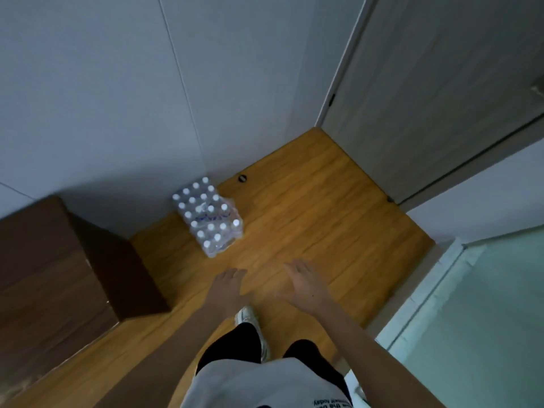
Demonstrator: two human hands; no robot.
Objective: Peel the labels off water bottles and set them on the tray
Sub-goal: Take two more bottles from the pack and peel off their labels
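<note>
Bottles in the wrapped pack (209,217) lie far-left of your open, empty hands, left hand (228,282) nearer than right hand (303,279).

I count one shrink-wrapped pack of water bottles (209,217) on the wooden floor (309,207); about twenty-one white caps show through the wrap, though the far ones blur together, so I can't swear to the number. One brown cardboard box (59,269) sits to my left. One small dark round thing (242,178) lies by the wall. There is one door (435,92). My two hands, left hand (228,285) and right hand (303,282), are both empty with fingers spread. One shoe (250,319) shows.
</note>
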